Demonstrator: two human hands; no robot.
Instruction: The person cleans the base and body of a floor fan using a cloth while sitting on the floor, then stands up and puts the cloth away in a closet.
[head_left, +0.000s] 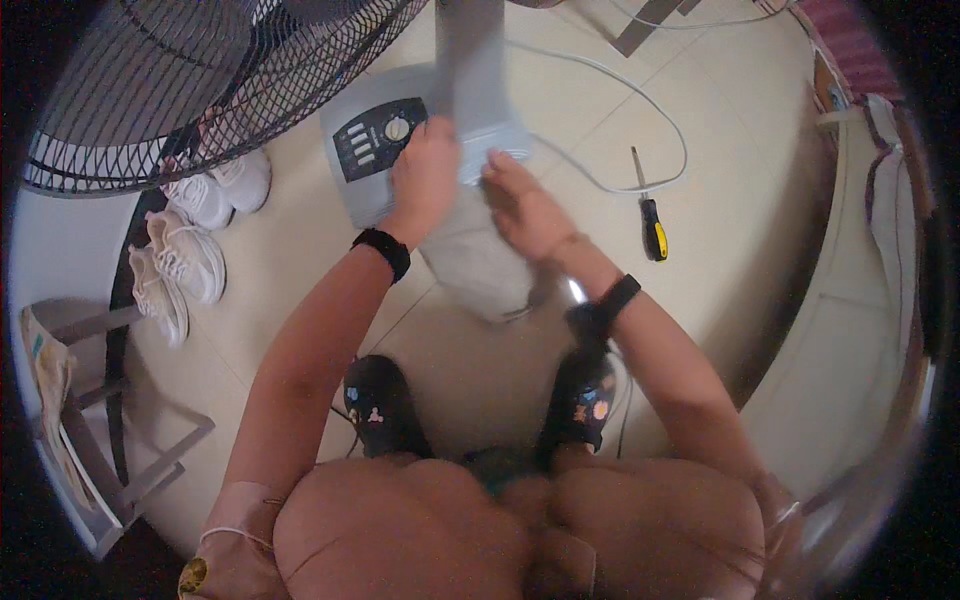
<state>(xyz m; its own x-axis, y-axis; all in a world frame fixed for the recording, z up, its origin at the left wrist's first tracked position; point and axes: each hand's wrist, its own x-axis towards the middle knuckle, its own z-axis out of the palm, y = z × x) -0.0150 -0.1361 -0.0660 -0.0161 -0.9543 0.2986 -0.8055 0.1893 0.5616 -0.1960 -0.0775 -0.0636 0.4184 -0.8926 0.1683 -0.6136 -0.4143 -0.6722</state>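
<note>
In front of me a grey fan base with a column rises from the floor. Its dark control panel has a round dial and several light buttons. A pale grey cloth hangs between my hands, slightly blurred. My left hand is closed on the cloth's upper left part, beside the dial and against the foot of the column. On the cloth's right edge, my right hand has its fingers bent close to the column's foot; the cloth partly hides its grip.
The black fan grille overhangs the upper left. A yellow-and-black screwdriver lies on the tiles at right, near a looped white cable. White shoes stand at left, above a grey metal frame. My feet wear black clogs.
</note>
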